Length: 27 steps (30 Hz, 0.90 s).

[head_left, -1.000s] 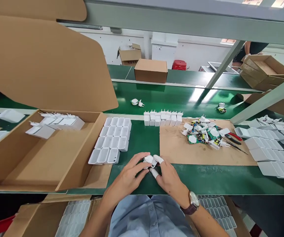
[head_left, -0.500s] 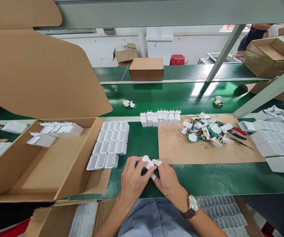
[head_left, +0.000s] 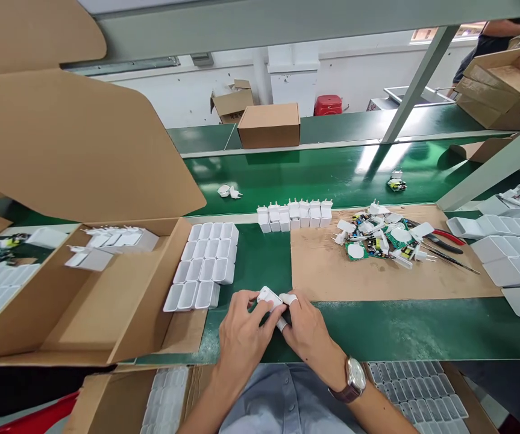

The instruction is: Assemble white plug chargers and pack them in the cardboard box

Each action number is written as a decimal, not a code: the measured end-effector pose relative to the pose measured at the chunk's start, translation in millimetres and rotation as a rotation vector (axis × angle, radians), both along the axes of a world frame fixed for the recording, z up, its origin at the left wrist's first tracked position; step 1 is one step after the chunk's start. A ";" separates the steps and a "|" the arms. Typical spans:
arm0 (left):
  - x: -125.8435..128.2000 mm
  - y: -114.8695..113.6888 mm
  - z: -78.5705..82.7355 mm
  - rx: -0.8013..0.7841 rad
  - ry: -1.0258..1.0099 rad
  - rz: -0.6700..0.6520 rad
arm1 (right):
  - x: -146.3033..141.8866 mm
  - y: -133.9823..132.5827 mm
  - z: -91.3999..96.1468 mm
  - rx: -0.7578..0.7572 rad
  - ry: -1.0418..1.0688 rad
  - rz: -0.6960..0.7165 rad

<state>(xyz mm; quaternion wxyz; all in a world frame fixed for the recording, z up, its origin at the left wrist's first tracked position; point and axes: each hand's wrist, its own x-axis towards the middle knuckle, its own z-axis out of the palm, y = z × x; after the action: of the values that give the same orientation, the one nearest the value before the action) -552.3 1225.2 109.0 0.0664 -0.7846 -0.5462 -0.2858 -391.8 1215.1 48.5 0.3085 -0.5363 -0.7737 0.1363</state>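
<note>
Both my hands meet at the near edge of the green bench. My left hand and my right hand, which has white cots on two fingertips and a watch on the wrist, pinch a small white charger housing between them. To the left of it lies a block of empty white shells. A row of finished white plug adapters stands behind. A heap of green circuit boards and white parts lies on a cardboard sheet.
A large open carton with a few white housings in it fills the left. Red-handled pliers lie by the heap. Stacks of white shells sit at the right. A green conveyor carries loose parts. Trays sit below the bench.
My hands have closed tighter round the housing and hardly shifted. The view has tilted a little, so the bench sits slightly differently in frame.
</note>
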 end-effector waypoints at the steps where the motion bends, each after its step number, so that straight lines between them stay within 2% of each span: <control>1: -0.7 0.1 2.7 -0.018 0.041 -0.003 | 0.0 -0.1 -1.2 -0.014 0.002 0.002; 5: -3.9 1.0 9.3 -0.094 0.208 -0.060 | 0.3 -0.3 -4.7 -0.059 0.011 0.006; 8: -6.9 4.0 3.8 -0.137 0.275 -0.101 | 1.5 0.5 -5.5 -0.059 0.010 0.007; 12: -10.3 12.1 -2.7 -0.222 0.198 -0.142 | 5.8 -4.3 -11.1 -0.017 0.052 0.044; 14: -12.4 19.0 3.0 -0.288 0.144 -0.186 | 9.7 -9.8 -18.7 0.033 0.091 0.052; 16: -16.1 30.4 16.1 -0.345 0.125 -0.209 | 14.3 -14.8 -27.8 0.073 0.096 0.038; 19: -25.1 59.1 44.9 -0.350 0.120 -0.180 | 19.9 -19.2 -36.4 0.079 0.054 0.068; 22: -35.5 102.0 71.1 -0.331 0.095 -0.151 | 21.3 -21.9 -34.5 0.128 0.066 0.060; 24: -40.7 136.1 79.2 -0.356 0.086 -0.156 | 20.6 -23.0 -31.2 0.163 0.077 0.070; 27: -44.9 185.5 75.2 -0.454 0.106 -0.160 | 18.4 -24.3 -29.5 0.158 0.086 0.076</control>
<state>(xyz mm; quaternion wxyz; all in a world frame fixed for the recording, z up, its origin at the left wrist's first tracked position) -597.2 1410.7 184.3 -0.1060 -0.8340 -0.5284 -0.1185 -373.4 1190.9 19.0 0.3774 -0.4743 -0.7878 0.1092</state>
